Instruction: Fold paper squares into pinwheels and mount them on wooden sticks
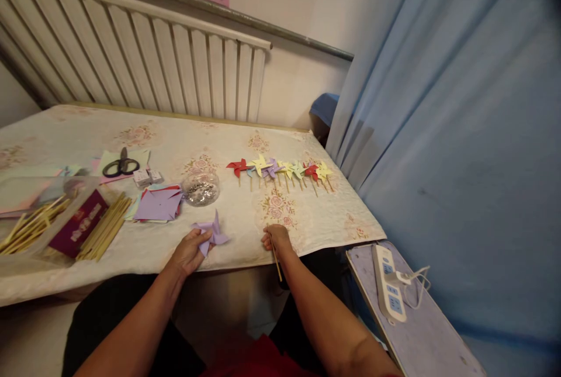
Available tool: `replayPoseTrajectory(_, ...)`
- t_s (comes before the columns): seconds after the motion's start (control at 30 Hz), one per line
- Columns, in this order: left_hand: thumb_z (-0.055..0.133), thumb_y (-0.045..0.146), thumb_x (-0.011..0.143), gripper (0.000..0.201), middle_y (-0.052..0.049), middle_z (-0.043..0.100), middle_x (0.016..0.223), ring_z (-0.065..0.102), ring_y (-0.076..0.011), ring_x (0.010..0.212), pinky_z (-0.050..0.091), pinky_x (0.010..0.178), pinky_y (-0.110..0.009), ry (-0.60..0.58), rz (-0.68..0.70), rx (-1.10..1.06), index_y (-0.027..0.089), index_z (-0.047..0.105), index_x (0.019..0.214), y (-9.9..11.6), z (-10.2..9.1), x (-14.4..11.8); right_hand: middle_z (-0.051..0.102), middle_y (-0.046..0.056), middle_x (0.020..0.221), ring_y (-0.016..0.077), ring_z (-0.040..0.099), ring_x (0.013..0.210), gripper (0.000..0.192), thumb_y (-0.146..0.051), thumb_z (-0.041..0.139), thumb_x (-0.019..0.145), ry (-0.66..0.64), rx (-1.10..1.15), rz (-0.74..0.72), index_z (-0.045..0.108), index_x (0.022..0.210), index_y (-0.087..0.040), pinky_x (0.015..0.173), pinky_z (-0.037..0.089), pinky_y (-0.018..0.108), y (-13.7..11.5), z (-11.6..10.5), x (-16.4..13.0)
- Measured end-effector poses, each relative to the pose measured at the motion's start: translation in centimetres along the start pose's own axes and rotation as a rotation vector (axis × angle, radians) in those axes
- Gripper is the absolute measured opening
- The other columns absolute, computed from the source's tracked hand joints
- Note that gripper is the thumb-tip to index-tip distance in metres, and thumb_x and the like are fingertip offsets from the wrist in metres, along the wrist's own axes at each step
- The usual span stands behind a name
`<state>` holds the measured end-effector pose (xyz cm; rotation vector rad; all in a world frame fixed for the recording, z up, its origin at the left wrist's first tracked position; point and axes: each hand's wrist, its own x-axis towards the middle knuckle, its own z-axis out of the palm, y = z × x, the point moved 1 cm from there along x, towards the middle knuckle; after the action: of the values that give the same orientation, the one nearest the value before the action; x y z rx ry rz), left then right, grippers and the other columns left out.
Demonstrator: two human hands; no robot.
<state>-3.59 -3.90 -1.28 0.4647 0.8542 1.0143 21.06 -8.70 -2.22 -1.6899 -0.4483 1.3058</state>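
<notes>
Between the thumb and fingers of my left hand (189, 250) is a purple paper pinwheel (213, 232), held just above the table's front edge. My right hand (277, 239) is closed round a thin wooden stick (275, 257), which slants down past the edge toward me. The two hands are apart. Ahead of the left hand sit a stack of square paper sheets (158, 204) and a round clear dish (200, 189) of small shiny metal pieces. Beyond the right hand lies a row of several finished pinwheels on sticks, among them a red pinwheel (239, 166) and a yellow pinwheel (323, 171).
Black scissors (121, 165) and small boxes (148, 177) lie at the back left. Bundled wooden sticks (104, 228) and a plastic package with a maroon label (81, 225) are at the left. A power strip (389, 283) rests on a side board; a blue curtain (460, 131) hangs at the right.
</notes>
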Motion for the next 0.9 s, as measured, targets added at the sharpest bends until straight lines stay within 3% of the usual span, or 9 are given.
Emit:
replayPoseTrajectory(0.4, 0.075, -0.002, 0.066, 0.024, -0.002, 0.071, 0.074, 0.067, -0.0116, 0.063, 0.059, 0.066, -0.021, -0.039, 0.032, -0.015, 0.013, 0.065, 0.082, -0.23, -0.4, 0.02, 0.056, -0.001, 0.042, 0.0102, 0.045, 0.031, 0.007, -0.021, 0.059, 0.078, -0.011, 0.018, -0.026, 0.054, 0.075, -0.017, 0.034, 0.035, 0.017, 0.28, -0.07, -0.01)
replayPoseTrajectory(0.63, 0.076, 0.001, 0.065, 0.027, -0.005, 0.073, 0.08, 0.07, -0.015, 0.071, 0.06, 0.077, -0.028, -0.075, 0.037, -0.007, 0.012, 0.066, 0.088, -0.29, -0.5, -0.05, 0.058, 0.0, 0.045, 0.0092, 0.047, 0.033, 0.007, -0.02, 0.057, 0.078, -0.019, 0.03, -0.054, 0.055, 0.073, -0.016, 0.035, 0.036, 0.017, 0.26, -0.24, -0.43)
replayPoseTrajectory(0.9, 0.076, 0.0, 0.066, 0.026, -0.005, 0.073, 0.081, 0.071, -0.0154, 0.07, 0.061, 0.076, -0.028, -0.085, 0.037, -0.027, 0.013, 0.065, 0.086, -0.23, -0.42, -0.25, 0.056, -0.001, 0.043, 0.0091, 0.045, 0.031, 0.008, -0.02, 0.06, 0.076, 0.009, 0.03, -0.058, 0.055, 0.072, -0.016, 0.034, 0.035, 0.017, 0.39, -0.01, -0.2)
